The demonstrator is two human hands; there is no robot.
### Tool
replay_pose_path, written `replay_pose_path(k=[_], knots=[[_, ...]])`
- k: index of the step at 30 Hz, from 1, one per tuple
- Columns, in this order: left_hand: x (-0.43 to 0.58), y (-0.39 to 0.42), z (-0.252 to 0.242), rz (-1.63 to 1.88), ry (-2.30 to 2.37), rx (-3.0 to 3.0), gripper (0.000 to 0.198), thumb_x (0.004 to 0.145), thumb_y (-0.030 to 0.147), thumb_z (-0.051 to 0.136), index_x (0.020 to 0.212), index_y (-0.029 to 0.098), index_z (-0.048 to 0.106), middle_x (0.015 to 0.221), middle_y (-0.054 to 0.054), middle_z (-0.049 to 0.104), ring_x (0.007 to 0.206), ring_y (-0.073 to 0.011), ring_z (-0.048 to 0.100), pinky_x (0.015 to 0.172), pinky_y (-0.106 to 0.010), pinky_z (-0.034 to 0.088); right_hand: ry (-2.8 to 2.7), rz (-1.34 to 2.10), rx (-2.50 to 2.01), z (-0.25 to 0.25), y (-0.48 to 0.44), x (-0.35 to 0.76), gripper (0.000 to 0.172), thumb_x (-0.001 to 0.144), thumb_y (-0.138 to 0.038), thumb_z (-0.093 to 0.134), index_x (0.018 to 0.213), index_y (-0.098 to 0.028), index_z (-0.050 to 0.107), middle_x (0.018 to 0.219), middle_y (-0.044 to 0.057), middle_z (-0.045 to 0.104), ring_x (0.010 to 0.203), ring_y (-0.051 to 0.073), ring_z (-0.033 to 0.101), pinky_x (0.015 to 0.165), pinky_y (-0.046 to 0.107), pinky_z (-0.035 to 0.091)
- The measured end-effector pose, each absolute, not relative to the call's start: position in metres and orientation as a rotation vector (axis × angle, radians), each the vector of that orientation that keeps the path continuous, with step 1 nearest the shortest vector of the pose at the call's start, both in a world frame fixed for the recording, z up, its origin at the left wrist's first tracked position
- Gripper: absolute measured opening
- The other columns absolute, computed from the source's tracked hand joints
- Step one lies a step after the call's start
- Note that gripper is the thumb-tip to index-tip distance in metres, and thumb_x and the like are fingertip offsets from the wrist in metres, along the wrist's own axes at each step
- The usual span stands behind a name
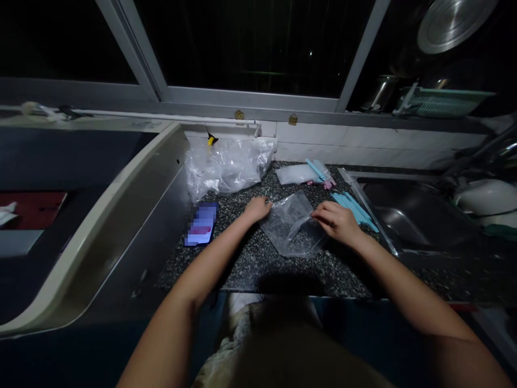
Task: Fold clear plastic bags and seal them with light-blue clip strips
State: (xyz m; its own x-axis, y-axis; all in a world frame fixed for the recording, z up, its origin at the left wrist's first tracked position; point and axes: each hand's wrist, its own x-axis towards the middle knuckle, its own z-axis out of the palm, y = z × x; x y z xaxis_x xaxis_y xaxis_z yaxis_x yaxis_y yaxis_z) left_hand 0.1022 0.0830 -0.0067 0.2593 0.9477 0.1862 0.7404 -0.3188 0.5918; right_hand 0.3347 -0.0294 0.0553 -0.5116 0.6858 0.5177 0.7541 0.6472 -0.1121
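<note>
A clear plastic bag lies spread on the speckled dark counter in front of me. My left hand is at the bag's upper left edge, its fingers curled on the plastic. On the other side, my right hand pinches the bag's right edge between thumb and fingers. Just beyond my right hand lies a bundle of light blue sticks. Farther back is a packet of white material, with more blue sticks and small pink pieces by it.
A phone with a lit screen lies left of my left forearm. Crumpled clear plastic sits against the tiled wall. A metal sink is at the right, and a raised beige-edged appliance bounds the left.
</note>
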Motion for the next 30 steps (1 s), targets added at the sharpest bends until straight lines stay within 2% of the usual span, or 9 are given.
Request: replay_pose_path(k=[4,6,8,10,13,20,26,30], knots=[[0.114,0.092,0.000,0.559,1.530,1.973,0.024,0.076,0.034,0.052,0.081,0.014,0.065,0.088,-0.011,0.067,0.083,-0.0221,0.060,0.074,-0.029,0.042,-2.301,-0.259,-1.017,0.042,-0.041,0.339,0.027,0.085,-0.028,0.040,0.089,-0.025,0.067,0.079,0.006,0.064,0.073,0.016,0.057,0.062,0.028,0.046],[0.118,0.093,0.002,0.564,1.429,1.864,0.027,0.076,0.038,0.051,0.069,0.014,0.063,0.072,-0.007,0.066,0.069,-0.0182,0.059,0.065,-0.026,0.041,-2.314,-0.248,-1.017,0.038,-0.044,0.341,0.029,0.087,-0.030,0.039,0.089,-0.026,0.067,0.076,0.005,0.065,0.071,0.015,0.058,0.061,0.028,0.046],[0.119,0.093,0.002,0.561,1.321,1.762,0.031,0.076,0.039,0.050,0.059,0.015,0.059,0.055,-0.002,0.058,0.053,-0.0134,0.051,0.056,-0.024,0.038,-2.332,-0.217,-1.034,0.038,-0.044,0.341,0.030,0.087,-0.030,0.038,0.088,-0.026,0.068,0.073,0.005,0.065,0.069,0.015,0.058,0.061,0.028,0.046],[0.116,0.093,-0.001,0.605,1.257,1.712,0.032,0.077,0.037,0.048,0.054,0.015,0.055,0.047,0.002,0.050,0.046,-0.0103,0.043,0.052,-0.023,0.035,-2.342,-0.192,-1.014,0.039,-0.043,0.341,0.030,0.087,-0.031,0.040,0.087,-0.025,0.069,0.073,0.006,0.066,0.069,0.015,0.058,0.061,0.028,0.046],[0.106,0.094,-0.005,0.729,1.294,1.760,0.031,0.077,0.033,0.046,0.052,0.016,0.051,0.046,0.004,0.045,0.046,-0.0098,0.039,0.053,-0.023,0.033,-2.365,-0.174,-0.895,0.041,-0.043,0.340,0.026,0.086,-0.028,0.043,0.085,-0.026,0.069,0.074,0.005,0.066,0.071,0.015,0.059,0.063,0.029,0.045],[0.086,0.096,0.002,0.837,1.411,1.918,0.027,0.078,0.032,0.044,0.057,0.017,0.053,0.054,0.001,0.051,0.056,-0.0141,0.046,0.058,-0.024,0.033,-2.324,-0.441,-0.705,0.039,-0.040,0.347,0.021,0.081,-0.018,0.049,0.088,-0.027,0.066,0.075,0.003,0.066,0.070,0.015,0.058,0.060,0.028,0.043],[0.070,0.096,0.013,1.051,1.622,1.780,0.028,0.078,0.031,0.042,0.053,0.018,0.047,0.051,0.001,0.047,0.055,-0.0149,0.046,0.059,-0.025,0.032,-1.967,-0.397,-1.109,0.035,-0.042,0.336,0.011,0.078,-0.024,0.054,0.083,-0.022,0.063,0.075,0.006,0.062,0.070,0.017,0.056,0.063,0.031,0.044],[0.058,0.090,0.015,1.267,1.644,1.668,0.029,0.079,0.032,0.041,0.054,0.018,0.046,0.049,0.002,0.046,0.054,-0.0142,0.044,0.058,-0.025,0.032,-1.876,-0.165,-1.401,0.023,-0.047,0.315,0.020,0.079,-0.037,0.053,0.074,-0.019,0.060,0.067,0.004,0.060,0.062,0.015,0.055,0.057,0.026,0.041]])
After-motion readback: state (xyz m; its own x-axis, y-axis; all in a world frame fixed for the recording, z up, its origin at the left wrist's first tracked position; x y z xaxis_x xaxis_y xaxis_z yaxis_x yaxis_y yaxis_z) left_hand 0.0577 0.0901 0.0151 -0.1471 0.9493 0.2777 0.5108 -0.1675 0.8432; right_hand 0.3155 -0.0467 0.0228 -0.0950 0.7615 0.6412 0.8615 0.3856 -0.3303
